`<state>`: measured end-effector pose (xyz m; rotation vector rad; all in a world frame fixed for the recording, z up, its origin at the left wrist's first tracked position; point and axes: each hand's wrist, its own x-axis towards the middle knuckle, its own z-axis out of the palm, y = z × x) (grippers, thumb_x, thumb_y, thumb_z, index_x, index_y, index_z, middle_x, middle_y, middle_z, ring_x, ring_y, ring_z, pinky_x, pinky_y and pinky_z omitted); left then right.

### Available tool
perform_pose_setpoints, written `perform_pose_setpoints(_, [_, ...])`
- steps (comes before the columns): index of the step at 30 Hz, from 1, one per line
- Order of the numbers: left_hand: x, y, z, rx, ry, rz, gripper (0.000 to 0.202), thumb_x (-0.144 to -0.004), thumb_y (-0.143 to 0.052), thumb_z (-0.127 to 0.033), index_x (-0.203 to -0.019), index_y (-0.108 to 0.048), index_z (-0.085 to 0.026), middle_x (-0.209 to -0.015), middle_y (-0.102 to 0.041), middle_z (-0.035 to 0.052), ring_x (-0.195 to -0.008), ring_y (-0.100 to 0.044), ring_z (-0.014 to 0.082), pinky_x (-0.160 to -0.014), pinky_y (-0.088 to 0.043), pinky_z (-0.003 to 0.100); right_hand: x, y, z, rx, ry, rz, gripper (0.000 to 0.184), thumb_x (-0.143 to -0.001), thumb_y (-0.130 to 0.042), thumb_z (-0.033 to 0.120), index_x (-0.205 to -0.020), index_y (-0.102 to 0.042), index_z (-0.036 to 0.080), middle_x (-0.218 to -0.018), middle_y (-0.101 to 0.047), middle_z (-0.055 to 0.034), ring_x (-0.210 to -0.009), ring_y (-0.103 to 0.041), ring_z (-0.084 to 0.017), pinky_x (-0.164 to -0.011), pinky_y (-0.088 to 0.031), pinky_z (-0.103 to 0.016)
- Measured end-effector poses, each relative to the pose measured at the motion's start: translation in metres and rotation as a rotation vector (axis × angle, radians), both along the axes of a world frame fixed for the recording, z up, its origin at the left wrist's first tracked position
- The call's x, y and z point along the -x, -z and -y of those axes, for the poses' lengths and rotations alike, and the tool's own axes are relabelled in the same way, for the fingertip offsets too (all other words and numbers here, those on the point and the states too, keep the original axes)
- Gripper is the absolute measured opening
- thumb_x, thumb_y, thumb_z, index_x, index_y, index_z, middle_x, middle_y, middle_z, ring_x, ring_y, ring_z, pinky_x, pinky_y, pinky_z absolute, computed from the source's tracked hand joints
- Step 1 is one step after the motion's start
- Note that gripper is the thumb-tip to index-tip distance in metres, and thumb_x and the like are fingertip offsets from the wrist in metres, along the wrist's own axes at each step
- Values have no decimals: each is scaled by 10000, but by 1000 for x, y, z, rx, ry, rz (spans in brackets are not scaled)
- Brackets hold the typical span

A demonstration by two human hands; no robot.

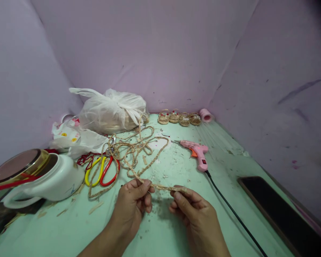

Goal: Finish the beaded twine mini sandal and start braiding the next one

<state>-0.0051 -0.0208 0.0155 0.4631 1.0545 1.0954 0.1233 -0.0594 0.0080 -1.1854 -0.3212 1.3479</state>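
A braided straw cord stretches between my two hands above the front of the pale green table. My left hand pinches it between thumb and fingers. Close to its end, my right hand grips the same cord, with the tip showing past the thumb. From my left hand the cord runs back into a loose tangle on the table. Scissors with one yellow and one red handle lie left of my left hand, partly under the cord loops. A pink glue gun rests on its side beyond my right hand.
A dark phone lies at the right, beside the gun's black cable. White pot and gold-rimmed lid stand left. Behind are a tied plastic bag, small woven straw pieces and a pink roll.
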Motion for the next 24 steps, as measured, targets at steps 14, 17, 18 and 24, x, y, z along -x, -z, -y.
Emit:
perform_pose_setpoints(14, [-5, 3, 7, -110, 160, -208, 251, -554, -727, -319, -531, -567, -126, -382, -527, -8, -290, -396, 62, -307, -304, 177, -12, 3, -8, -123, -59, 267, 221, -569, -779, 325, -671, -678, 158, -572, -614, 15, -465, -544, -105, -463, -460, -218])
perform_pose_setpoints(17, [-4, 3, 7, -125, 234, -228, 241, -553, -726, -316, -529, -576, -129, -346, -499, -13, -296, -406, 74, -325, -331, 187, -14, 2, -10, -118, -104, 345, 228, -577, -770, 330, -673, -668, 150, -574, -615, 12, -464, -549, -105, -457, -452, -212])
perform_pose_setpoints(18, [-3, 3, 6, -134, 261, -221, 230, -553, -726, -311, -548, -589, -127, -361, -510, -10, -310, -423, 81, -339, -348, 193, -15, 2, -11, -114, -115, 363, 231, -577, -768, 332, -672, -666, 148, -569, -615, 12, -461, -550, -106, -456, -452, -211])
perform_pose_setpoints(24, [7, -5, 1, -221, 411, -280, 242, -670, -620, -350, -671, -675, -114, -468, -576, 40, -403, -498, 120, -430, -405, 233, -18, -1, -12, -111, -133, 406, 229, -567, -769, 331, -642, -664, 143, -558, -627, 6, -491, -558, -103, -492, -465, -200])
